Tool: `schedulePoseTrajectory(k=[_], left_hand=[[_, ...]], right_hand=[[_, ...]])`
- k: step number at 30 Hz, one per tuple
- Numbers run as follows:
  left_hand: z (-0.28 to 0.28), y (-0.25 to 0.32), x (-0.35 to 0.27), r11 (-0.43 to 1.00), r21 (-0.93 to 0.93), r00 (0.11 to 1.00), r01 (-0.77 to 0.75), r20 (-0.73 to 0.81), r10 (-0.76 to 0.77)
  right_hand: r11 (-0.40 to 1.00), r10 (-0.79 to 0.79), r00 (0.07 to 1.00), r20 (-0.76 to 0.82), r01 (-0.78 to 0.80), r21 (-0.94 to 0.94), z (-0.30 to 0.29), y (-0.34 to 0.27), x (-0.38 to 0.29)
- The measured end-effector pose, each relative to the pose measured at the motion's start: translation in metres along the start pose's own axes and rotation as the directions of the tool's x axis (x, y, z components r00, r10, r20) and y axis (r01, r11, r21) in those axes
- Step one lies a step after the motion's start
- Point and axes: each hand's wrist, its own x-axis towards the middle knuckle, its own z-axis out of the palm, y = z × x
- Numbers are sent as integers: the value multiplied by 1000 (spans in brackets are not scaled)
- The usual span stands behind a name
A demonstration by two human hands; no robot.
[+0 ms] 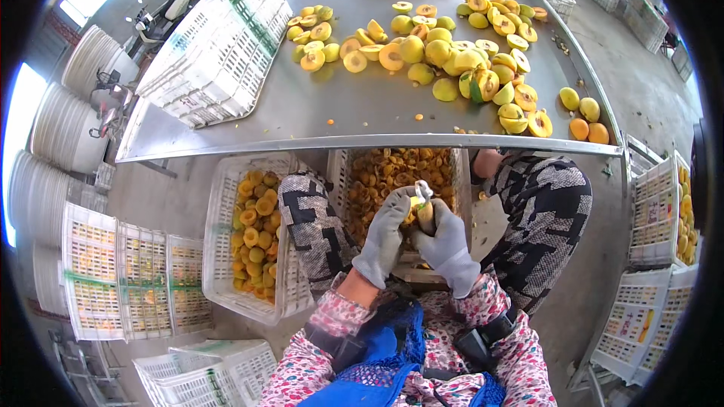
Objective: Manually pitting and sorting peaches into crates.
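My left hand (pixel 386 237), in a grey work glove, holds a yellow-green fruit half (pixel 414 203); my fingers partly hide it. My right hand (pixel 447 246), gloved too, grips the handle (pixel 426 219) of a small tool whose curved metal end (pixel 422 188) rises at the fruit. Both hands meet above a crate of brown-orange fruit pieces (pixel 384 172) between my knees. Past them, a metal table (pixel 362 113) bears many halved yellow-green fruits (pixel 438 51), some with the pit showing. A green leaf (pixel 475 90) lies among them.
At my left stands a white plastic crate (pixel 218 237) of fruit halves. An upright white crate (pixel 226 45) rests on the table's left part. Stacked crates (pixel 121 277) are at far left, more crates (pixel 650 215) at right. The table's raised metal rim (pixel 367 141) runs just beyond my knees.
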Motion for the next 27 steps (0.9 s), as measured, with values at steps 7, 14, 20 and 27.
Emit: schedulePoseTrajectory(k=[7,14,20,27], left_hand=[[-10,-8,3,992,98,991,-76,-104,87],[6,-11,-4,999,-35,996,-4,-85,1],[6,-13,-12,993,75,987,-90,-128,99],[-14,21,-18,977,-175,993,-121,-12,121]], right_hand=[[875,230,963,-141,-141,464,-6,27,3],[988,-150,983,-102,145,-61,-10,0,-8],[965,-8,977,-213,64,253,3,8,3],[857,319,946,62,-315,408,-1,49,9]])
